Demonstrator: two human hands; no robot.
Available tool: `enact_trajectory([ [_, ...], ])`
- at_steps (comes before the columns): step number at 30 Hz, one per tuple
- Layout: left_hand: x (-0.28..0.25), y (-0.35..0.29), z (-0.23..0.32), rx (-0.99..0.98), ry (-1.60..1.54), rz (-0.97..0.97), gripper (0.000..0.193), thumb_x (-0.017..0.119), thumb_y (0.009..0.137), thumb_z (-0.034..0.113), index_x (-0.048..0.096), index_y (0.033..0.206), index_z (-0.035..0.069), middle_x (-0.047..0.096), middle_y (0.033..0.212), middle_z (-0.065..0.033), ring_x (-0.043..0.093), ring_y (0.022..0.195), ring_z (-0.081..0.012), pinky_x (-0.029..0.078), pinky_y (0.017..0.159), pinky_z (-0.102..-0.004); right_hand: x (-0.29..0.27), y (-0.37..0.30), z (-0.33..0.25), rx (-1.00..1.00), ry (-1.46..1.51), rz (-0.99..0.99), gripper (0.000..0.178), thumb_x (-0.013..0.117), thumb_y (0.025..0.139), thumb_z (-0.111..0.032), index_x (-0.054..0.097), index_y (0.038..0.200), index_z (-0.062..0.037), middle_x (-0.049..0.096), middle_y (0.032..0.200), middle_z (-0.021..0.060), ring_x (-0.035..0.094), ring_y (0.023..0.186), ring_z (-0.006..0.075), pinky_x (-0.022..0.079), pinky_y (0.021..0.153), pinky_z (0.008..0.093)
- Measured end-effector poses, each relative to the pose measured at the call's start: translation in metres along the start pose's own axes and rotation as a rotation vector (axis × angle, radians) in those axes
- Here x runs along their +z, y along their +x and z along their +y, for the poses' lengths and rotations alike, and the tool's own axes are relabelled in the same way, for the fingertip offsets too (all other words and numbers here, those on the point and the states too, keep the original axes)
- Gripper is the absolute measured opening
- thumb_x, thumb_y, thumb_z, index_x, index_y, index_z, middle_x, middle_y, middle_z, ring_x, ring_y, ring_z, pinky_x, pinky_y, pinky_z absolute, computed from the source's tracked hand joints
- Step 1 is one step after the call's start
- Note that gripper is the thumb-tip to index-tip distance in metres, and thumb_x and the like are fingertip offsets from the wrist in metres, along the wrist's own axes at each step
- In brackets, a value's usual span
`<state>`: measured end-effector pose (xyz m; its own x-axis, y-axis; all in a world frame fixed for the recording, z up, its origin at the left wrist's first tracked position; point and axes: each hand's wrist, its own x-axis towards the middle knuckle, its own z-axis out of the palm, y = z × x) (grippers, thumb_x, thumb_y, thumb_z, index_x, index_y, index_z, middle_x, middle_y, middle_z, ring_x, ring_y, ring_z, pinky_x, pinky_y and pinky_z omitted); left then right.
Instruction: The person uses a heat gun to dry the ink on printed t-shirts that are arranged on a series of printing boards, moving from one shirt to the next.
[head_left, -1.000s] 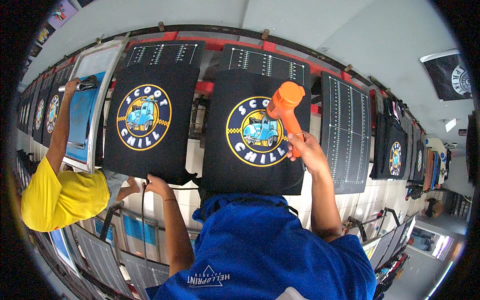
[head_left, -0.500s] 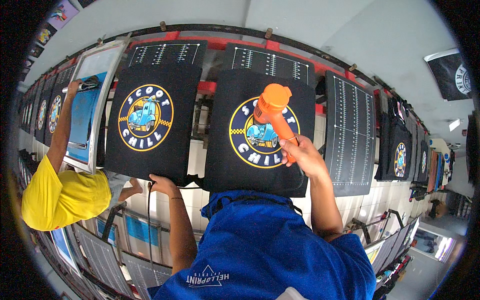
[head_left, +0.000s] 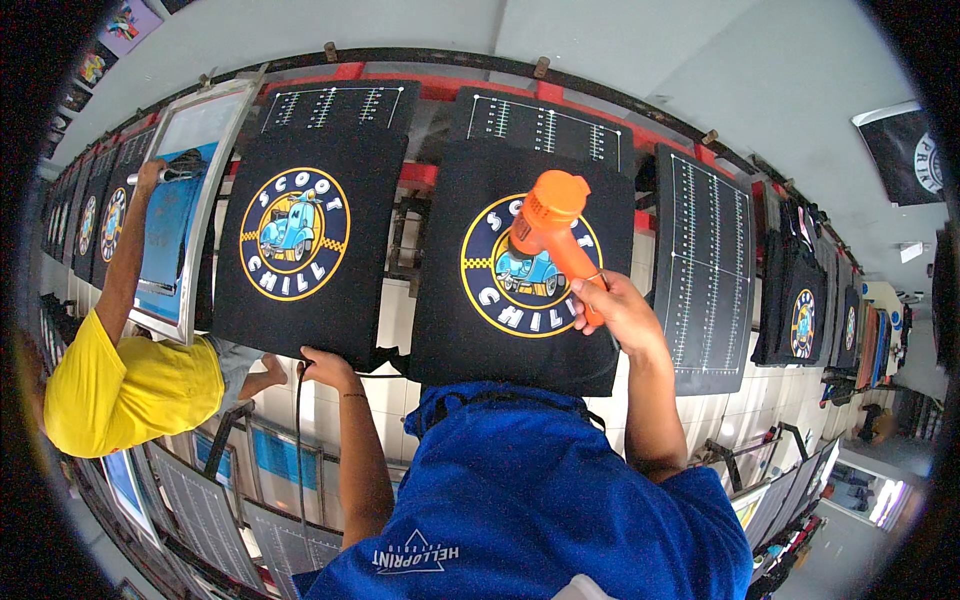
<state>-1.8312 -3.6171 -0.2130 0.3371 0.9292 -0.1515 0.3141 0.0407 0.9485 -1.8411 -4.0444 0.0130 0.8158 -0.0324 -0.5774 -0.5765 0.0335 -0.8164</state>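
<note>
My right hand [head_left: 622, 312] grips the handle of an orange heat gun [head_left: 553, 222], whose body hangs over the round scooter print on a black T-shirt [head_left: 445, 345]. A second black T-shirt [head_left: 232, 285] with the same printed scooter badge lies on the board to the left. Close to its lower right corner, my left hand [head_left: 328, 367] is closed around a black cord [head_left: 299, 440]. The cord drops down from the hand, and a length also runs right toward my waist. The fingertips of the left hand are partly hidden.
At left, a co-worker in a yellow shirt [head_left: 135, 385] holds a tool over a blue screen-printing frame [head_left: 205, 225]. A bare grey board with white scales [head_left: 703, 265] stands at right, then more printed black shirts [head_left: 790, 290]. Racks of boards [head_left: 195, 500] lie behind me.
The heat gun and my right hand have shifted slightly right and down. The co-worker's hand has moved slightly with its tool. My left hand stays on the cord.
</note>
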Motion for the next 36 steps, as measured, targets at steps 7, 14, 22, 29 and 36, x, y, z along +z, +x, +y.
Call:
enact_trajectory([
  [7,0.001,0.002,-0.001,0.009,-0.004,-0.013,0.056,0.050,0.094,0.029,0.029,0.120,-0.016,0.046,0.119,-0.0355,0.055,0.103,-0.0374,0.048,0.092,-0.0415,-0.007,-0.014,0.012,0.008,0.012,0.045,0.031,0.063,0.090,-0.031,0.057,0.098,-0.0019,0.056,0.070,0.0000,0.058,0.057,0.0101,0.047,0.049,0.0224],
  [14,0.001,0.007,-0.005,-0.002,0.043,0.023,0.055,0.050,0.094,0.029,0.029,0.120,-0.015,0.047,0.118,-0.0342,0.055,0.103,-0.0378,0.047,0.092,-0.0416,0.004,-0.010,0.008,0.027,0.013,-0.031,0.033,0.063,0.090,-0.032,0.056,0.100,-0.0019,0.058,0.071,0.0010,0.060,0.058,0.0108,0.048,0.049,0.0228],
  [22,0.003,0.010,-0.008,-0.055,0.014,0.033,0.055,0.051,0.094,0.027,0.029,0.120,-0.016,0.045,0.119,-0.0348,0.054,0.105,-0.0368,0.046,0.092,-0.0419,0.021,-0.005,0.006,-0.016,-0.018,-0.092,0.032,0.063,0.090,-0.033,0.057,0.097,-0.0019,0.057,0.069,0.0006,0.059,0.058,0.0094,0.046,0.050,0.0216],
  [29,0.004,0.005,-0.004,-0.030,-0.013,0.033,0.054,0.051,0.094,0.027,0.029,0.119,-0.016,0.045,0.117,-0.0324,0.053,0.104,-0.0359,0.046,0.093,-0.0420,0.023,-0.010,0.010,0.037,-0.051,-0.124,0.033,0.063,0.090,-0.033,0.056,0.098,-0.0019,0.057,0.071,0.0012,0.059,0.059,0.0100,0.047,0.050,0.0211],
  [36,0.001,0.010,-0.012,0.009,-0.040,0.012,0.053,0.050,0.094,0.027,0.030,0.117,-0.017,0.046,0.115,-0.0315,0.053,0.102,-0.0354,0.045,0.093,-0.0418,0.029,-0.021,0.010,0.011,-0.063,-0.117,0.030,0.063,0.090,-0.032,0.056,0.096,-0.0033,0.057,0.071,0.0005,0.060,0.061,0.0102,0.048,0.050,0.0214],
])
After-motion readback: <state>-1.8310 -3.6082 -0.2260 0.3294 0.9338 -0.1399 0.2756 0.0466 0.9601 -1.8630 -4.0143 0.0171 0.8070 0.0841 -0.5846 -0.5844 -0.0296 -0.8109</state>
